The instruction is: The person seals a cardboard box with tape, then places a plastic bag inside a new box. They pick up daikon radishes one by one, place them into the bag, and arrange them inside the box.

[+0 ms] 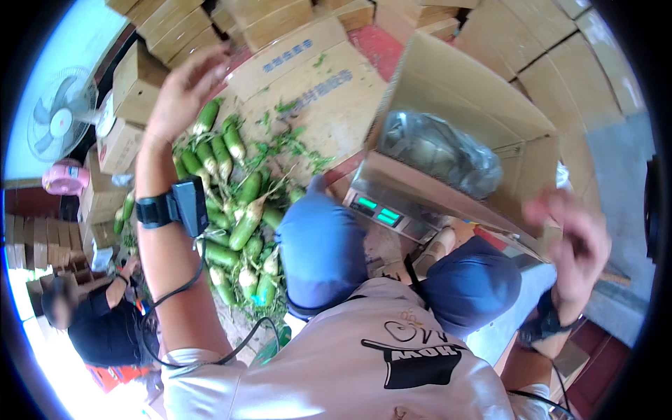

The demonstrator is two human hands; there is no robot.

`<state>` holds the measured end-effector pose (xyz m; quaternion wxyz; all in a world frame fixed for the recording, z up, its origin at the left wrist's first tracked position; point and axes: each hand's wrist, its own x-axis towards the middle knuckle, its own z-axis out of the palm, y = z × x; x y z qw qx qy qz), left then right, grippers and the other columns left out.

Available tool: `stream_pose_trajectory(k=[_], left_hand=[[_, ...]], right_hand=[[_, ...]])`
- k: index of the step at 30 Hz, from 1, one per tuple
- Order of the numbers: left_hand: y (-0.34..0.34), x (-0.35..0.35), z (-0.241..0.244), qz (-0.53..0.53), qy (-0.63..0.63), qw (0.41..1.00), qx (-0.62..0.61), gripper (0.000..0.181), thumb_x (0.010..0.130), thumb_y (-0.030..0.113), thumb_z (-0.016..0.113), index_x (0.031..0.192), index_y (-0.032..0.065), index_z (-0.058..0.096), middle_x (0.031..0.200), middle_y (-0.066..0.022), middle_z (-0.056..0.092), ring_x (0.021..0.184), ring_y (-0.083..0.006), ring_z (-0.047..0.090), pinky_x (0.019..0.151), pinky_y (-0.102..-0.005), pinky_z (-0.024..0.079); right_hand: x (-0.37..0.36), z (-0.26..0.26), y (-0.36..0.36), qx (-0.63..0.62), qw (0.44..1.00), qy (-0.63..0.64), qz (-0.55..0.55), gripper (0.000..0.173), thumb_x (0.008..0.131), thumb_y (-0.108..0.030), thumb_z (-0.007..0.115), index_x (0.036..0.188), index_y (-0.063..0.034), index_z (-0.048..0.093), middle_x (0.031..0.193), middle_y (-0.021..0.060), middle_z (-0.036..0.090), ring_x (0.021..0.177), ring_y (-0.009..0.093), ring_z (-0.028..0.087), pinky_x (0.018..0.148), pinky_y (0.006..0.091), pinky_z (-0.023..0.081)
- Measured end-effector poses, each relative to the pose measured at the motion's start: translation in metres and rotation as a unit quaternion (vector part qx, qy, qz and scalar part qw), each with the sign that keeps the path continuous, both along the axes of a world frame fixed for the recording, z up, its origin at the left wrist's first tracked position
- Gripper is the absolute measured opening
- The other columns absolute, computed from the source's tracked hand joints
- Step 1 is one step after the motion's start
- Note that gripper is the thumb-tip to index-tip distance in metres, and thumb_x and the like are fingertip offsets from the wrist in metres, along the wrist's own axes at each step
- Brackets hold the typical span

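Observation:
My left hand (191,86), with its fingers spread and nothing seen in it, is raised above the far end of a pile of green radishes (247,231). The radishes have pale root ends and lie among loose leaves. On a digital scale (386,210) with lit green displays stands an open cardboard box (462,89). A clear plastic bag (441,152) lies bunched inside it; whether it holds anything is hard to tell. My right hand (577,241), blurred, hovers by the box's near right corner, fingers apart. Contact with the cardboard cannot be made out.
A flattened cardboard sheet (315,94) with leaf scraps covers the floor ahead. Stacked cartons (556,68) line the back and right. Left stand a grey fan (62,121) and a pink fan (65,177). Another person (100,325) works at lower left. Cables hang from my arms.

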<state>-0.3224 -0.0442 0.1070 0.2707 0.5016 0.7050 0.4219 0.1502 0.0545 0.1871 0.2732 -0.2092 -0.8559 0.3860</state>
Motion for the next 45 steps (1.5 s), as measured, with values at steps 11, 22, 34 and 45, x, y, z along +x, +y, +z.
stream_pose_trajectory(k=[11, 22, 34, 45], left_hand=[[-0.298, -0.045, -0.370, 0.147, 0.094, 0.842, -0.511, 0.076, 0.069, 0.034, 0.076, 0.132, 0.0053, 0.046, 0.123, -0.0201, 0.056, 0.112, -0.0340, 0.055, 0.097, -0.0377, 0.043], [-0.266, 0.038, -0.392, 0.352, 0.166, 0.741, -0.547, 0.067, 0.069, 0.007, 0.071, 0.122, 0.0089, 0.031, 0.128, -0.0068, 0.048, 0.124, -0.0262, 0.042, 0.101, -0.0411, 0.035], [-0.268, 0.064, -0.386, 0.301, 0.394, 0.714, -0.495, 0.083, 0.054, 0.036, 0.084, 0.121, 0.0177, 0.038, 0.109, -0.0026, 0.047, 0.109, -0.0234, 0.048, 0.090, -0.0493, 0.036], [-0.298, 0.054, -0.354, 0.273, 0.008, 0.868, -0.415, 0.071, 0.065, 0.034, 0.076, 0.120, -0.0017, 0.049, 0.106, -0.0166, 0.060, 0.094, -0.0340, 0.061, 0.082, -0.0385, 0.049]], right_hand=[[-0.035, -0.074, -0.035, -0.149, 0.975, -0.075, 0.148, 0.028, 0.067, -0.012, 0.074, 0.091, 0.0002, 0.068, 0.084, 0.0114, 0.069, 0.083, 0.030, 0.065, 0.078, 0.0411, 0.049], [-0.066, -0.099, -0.046, -0.188, 0.963, -0.136, 0.139, 0.028, 0.066, 0.002, 0.070, 0.095, 0.0000, 0.067, 0.088, 0.0120, 0.068, 0.082, 0.030, 0.064, 0.075, 0.0384, 0.050], [-0.085, -0.111, -0.055, -0.231, 0.951, -0.152, 0.137, 0.025, 0.073, 0.005, 0.067, 0.097, -0.0018, 0.067, 0.082, 0.0099, 0.067, 0.075, 0.026, 0.062, 0.067, 0.0330, 0.049], [-0.072, -0.105, -0.058, -0.206, 0.960, -0.155, 0.108, 0.021, 0.076, 0.004, 0.065, 0.096, -0.0021, 0.066, 0.082, 0.0093, 0.066, 0.076, 0.026, 0.063, 0.070, 0.0338, 0.049]])
